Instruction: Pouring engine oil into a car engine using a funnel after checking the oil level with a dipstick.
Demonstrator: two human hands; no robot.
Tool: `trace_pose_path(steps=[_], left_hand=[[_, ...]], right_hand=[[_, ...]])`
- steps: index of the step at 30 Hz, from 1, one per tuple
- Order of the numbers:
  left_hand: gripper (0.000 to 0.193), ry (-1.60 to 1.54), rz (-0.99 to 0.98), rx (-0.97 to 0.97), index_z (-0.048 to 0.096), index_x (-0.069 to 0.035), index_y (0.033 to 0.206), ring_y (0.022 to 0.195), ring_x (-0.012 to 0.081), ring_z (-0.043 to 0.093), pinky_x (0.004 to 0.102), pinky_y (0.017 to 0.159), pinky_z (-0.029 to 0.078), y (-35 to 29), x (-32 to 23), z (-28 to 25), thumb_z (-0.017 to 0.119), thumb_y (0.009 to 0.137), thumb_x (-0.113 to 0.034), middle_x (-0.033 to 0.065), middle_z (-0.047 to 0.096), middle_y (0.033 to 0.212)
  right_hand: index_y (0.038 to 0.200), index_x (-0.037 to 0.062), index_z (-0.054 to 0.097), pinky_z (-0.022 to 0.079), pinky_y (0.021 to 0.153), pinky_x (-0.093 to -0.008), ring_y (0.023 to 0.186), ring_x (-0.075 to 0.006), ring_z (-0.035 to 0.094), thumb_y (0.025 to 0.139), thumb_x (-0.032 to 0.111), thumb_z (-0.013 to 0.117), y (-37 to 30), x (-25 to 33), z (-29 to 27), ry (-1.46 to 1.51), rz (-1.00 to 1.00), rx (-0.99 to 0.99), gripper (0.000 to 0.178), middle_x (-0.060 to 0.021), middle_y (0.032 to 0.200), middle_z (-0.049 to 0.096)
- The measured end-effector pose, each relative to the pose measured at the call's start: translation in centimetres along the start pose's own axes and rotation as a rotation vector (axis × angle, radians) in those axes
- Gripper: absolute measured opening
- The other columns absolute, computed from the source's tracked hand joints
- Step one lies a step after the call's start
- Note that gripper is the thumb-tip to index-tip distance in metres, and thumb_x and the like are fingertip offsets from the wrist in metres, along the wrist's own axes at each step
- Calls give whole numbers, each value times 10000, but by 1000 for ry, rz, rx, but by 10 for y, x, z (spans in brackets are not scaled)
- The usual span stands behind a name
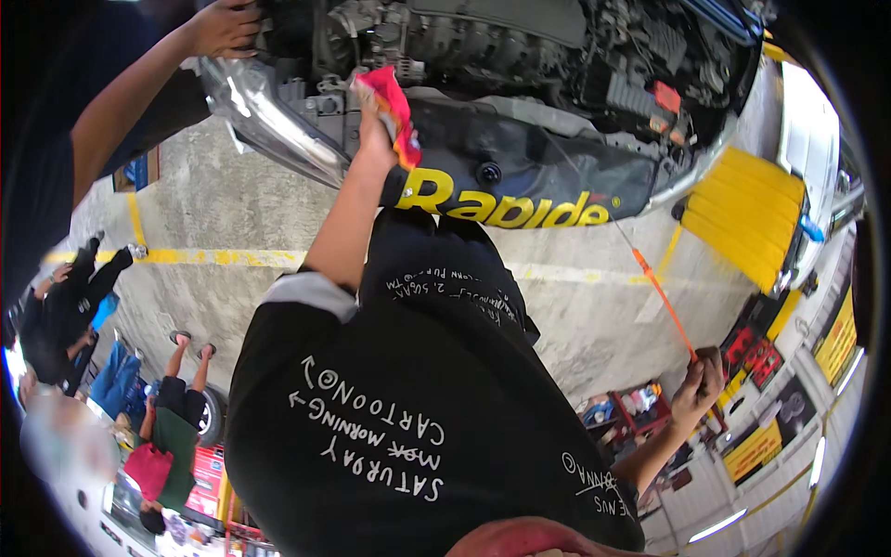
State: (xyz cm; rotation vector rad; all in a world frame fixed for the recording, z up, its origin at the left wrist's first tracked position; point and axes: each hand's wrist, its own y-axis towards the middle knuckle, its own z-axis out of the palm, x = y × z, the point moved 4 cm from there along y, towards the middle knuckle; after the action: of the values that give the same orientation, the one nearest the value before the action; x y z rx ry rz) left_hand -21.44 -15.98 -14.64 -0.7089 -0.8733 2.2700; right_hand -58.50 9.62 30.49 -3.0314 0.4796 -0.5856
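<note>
We grasp a red cloth (401, 113) in the left hand (373, 133), with its bright folds hanging out to the right of the fingers. This hand is positioned at the front edge of the open engine bay (501, 70). In the right hand (703, 374), we grip the near end of a thin rod (665, 303) by its orange section; its slim remainder extends forward and to the left, across the view of a black cover (557, 190) with yellow lettering. We cannot tell whether the rod's far end touches anything. The cover lies between our two hands, draped over the car's front. Left of the left hand is the headlight (264, 116); farther forward, a co-worker's hand (227, 30) rests at the car's edge. Beyond the right hand, a yellow panel (742, 218) stands over the concrete floor (594, 320).
</note>
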Motion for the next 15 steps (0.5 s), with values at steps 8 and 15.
trace_pose_path(steps=[8,15], left_hand=[[782,-91,-406,184,483,-134,1338,1214,271,533,449,1077,386,-94,110,74,528,809,-708,85,545,1328],[546,-325,-395,184,594,-123,1137,1001,193,646,425,915,512,-33,144,132,553,879,-602,50,661,1054]], right_hand=[[742,-69,476,316,551,-302,613,-191,418,895,51,497,58,24,59,4,-85,50,196,-118,734,496],[773,-65,550,413,580,-331,655,-276,522,799,-20,591,128,53,123,-63,-236,193,66,-142,755,540]])
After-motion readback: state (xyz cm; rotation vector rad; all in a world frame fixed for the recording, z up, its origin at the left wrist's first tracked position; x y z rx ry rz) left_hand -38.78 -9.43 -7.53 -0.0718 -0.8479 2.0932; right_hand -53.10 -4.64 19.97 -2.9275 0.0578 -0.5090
